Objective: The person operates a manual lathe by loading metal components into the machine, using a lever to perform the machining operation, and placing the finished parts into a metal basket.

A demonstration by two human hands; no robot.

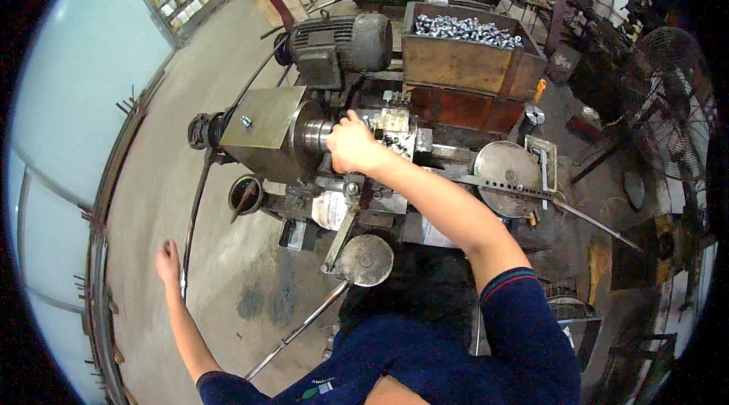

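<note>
My right hand (354, 145) reaches to the front of the lathe's round steel spindle nose (313, 136). Its fingers are curled closed there, and the hand hides whatever lies between them. Out to the left, my left hand (168, 262) hangs beside the lower end of a long lever rod (187, 262), loosely curled, with a gap to the rod and no object visible in it. The headstock (262, 135) carries a flat metal cover with a small metal part (246, 122) lying on top. Right of my right hand is the tool slide (399, 139), strewn with dark chips.
A dirty electric motor (342, 42) sits behind the headstock. Beyond the slide stands a wooden crate (456, 63) heaped with small shiny metal parts. Round discs with lever handles, one (364, 261) near me and another (505, 170) at right, jut out. A floor fan (661, 101) stands far right.
</note>
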